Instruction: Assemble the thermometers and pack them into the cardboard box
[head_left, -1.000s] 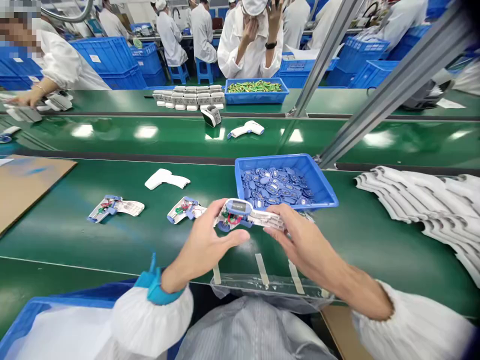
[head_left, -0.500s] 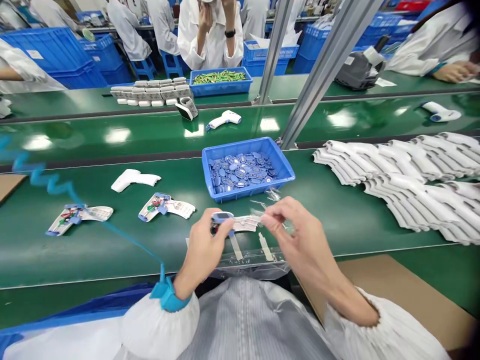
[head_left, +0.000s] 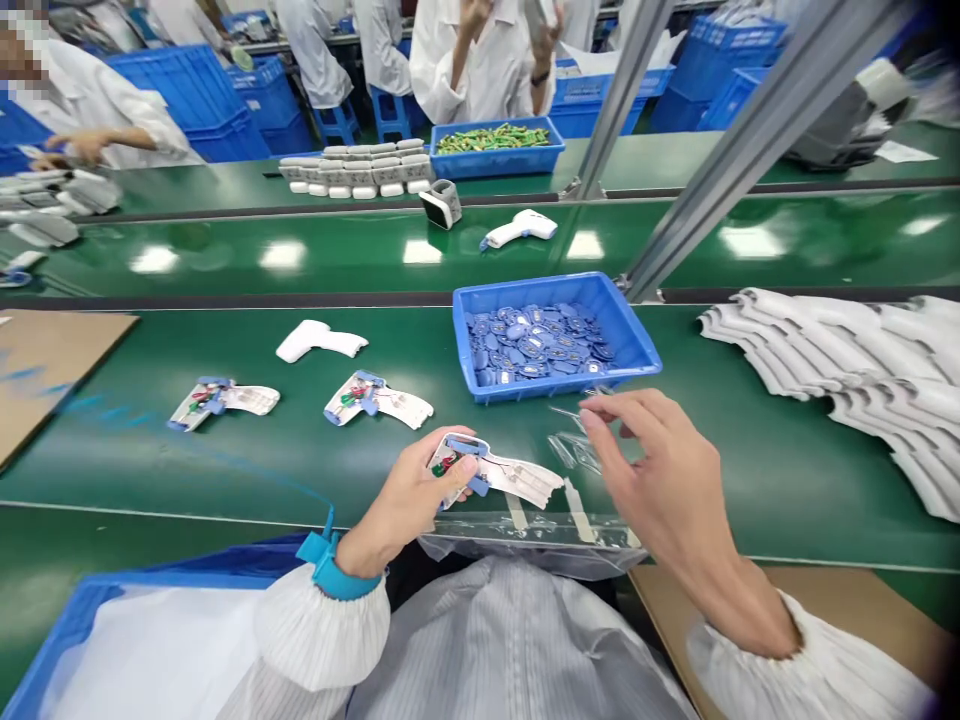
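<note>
My left hand (head_left: 420, 482) holds an open white thermometer half (head_left: 525, 478) with blue parts and wires at its head, its handle pointing right. My right hand (head_left: 660, 470) is raised over the small clear plastic pieces (head_left: 574, 450), thumb and forefinger close together; whatever is between them is too small to make out. Two similar wired halves, one nearer (head_left: 379, 398) and one farther left (head_left: 225, 398), lie on the green bench, with a plain white shell (head_left: 319, 341) behind them. A blue tray (head_left: 559, 390) of blue oval parts stands beyond my hands.
Stacked white shells (head_left: 832, 350) lie at the right. A slanted metal post (head_left: 720, 140) rises behind the tray. Cardboard (head_left: 60, 365) lies at the left. A finished-looking thermometer (head_left: 521, 229) rests on the middle strip. People in white coats work across the bench.
The view has swung left. The held half now faces up with its wired inside showing. My right hand has moved away from its handle, to the right.
</note>
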